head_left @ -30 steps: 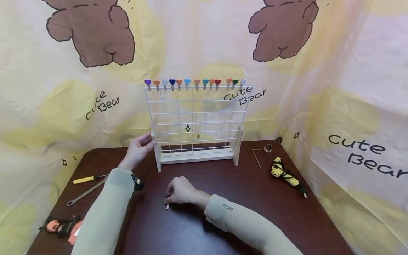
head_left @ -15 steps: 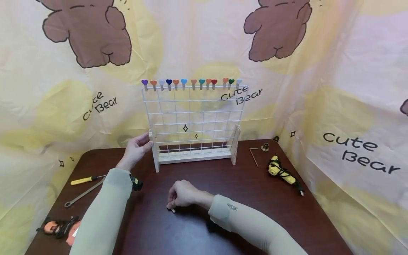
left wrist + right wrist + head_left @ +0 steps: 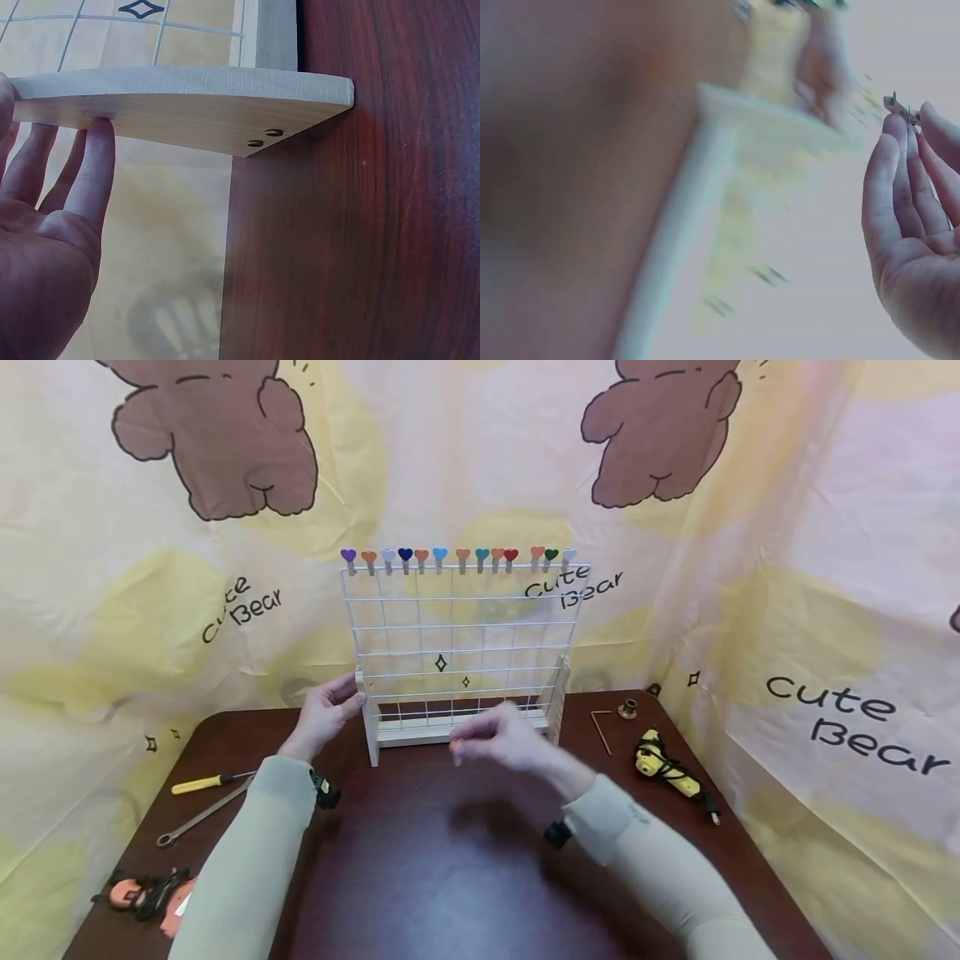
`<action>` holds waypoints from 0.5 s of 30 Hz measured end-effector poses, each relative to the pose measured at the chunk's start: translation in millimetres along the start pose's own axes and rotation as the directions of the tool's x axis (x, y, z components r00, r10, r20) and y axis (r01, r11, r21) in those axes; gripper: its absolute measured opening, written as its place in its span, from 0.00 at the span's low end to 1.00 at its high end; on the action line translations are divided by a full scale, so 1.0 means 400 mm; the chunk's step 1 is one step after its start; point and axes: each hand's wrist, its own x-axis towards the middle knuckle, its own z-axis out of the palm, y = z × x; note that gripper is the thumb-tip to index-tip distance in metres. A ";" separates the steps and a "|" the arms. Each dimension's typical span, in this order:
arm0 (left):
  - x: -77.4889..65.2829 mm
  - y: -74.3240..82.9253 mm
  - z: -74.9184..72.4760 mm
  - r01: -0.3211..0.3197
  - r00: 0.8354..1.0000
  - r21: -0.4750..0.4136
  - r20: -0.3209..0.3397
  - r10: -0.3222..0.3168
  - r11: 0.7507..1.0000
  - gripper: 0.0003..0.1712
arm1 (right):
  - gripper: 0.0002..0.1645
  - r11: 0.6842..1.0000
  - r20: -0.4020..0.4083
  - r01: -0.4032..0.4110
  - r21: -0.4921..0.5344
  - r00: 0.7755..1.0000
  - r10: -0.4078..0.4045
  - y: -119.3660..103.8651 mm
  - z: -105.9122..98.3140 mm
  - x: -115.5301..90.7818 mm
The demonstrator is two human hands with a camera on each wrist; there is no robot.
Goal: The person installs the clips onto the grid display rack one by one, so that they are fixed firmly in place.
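Observation:
A white wire grid rack (image 3: 420, 627) stands upright on a wooden base (image 3: 465, 732). Several heart-topped mini clothespins (image 3: 406, 558) in different colours are clipped along its top wire. With thumb and fingertips my left hand (image 3: 321, 720) grips the rack's left wooden side panel (image 3: 180, 84); the left wrist view shows fingers against the panel's outer face. My right hand (image 3: 510, 739) is in front of the rack's lower right part, above the table. Between thumb and fingertips it pinches a mini clothespin (image 3: 900, 107) with an orange top, its spring showing in the right wrist view.
At the table's left lie a yellow-handled screwdriver (image 3: 197, 784), a wrench (image 3: 201, 815) and an orange tool (image 3: 127, 893) wrapped in black cord. On the right are an L-shaped hex key (image 3: 603, 732), a brass flanged fitting (image 3: 627, 709) and a yellow corded tool (image 3: 671, 768).
My right hand has lifted the clothespin from the tabletop and carried it up and rightward toward the rack. My left hand keeps its grip on the side panel.

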 end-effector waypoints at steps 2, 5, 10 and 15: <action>0.000 0.001 0.001 -0.003 1.000 0.011 0.002 0.003 1.000 0.34 | 0.13 0.999 -0.104 0.050 -0.015 0.993 -0.051 -0.062 -0.081 -0.013; 0.002 0.002 0.003 -0.003 1.000 0.021 0.006 0.003 1.000 0.35 | 0.12 0.982 -0.277 0.183 -0.038 0.943 -0.186 -0.159 -0.215 -0.025; 0.004 0.006 0.006 -0.010 1.000 0.022 0.011 0.009 1.000 0.34 | 0.11 0.901 -0.465 0.409 -0.147 0.775 -0.428 -0.279 -0.423 -0.013; 0.003 0.003 0.006 -0.011 1.000 0.037 0.005 0.011 0.999 0.34 | 0.11 0.887 -0.514 0.337 -0.317 0.724 -0.459 -0.318 -0.532 0.032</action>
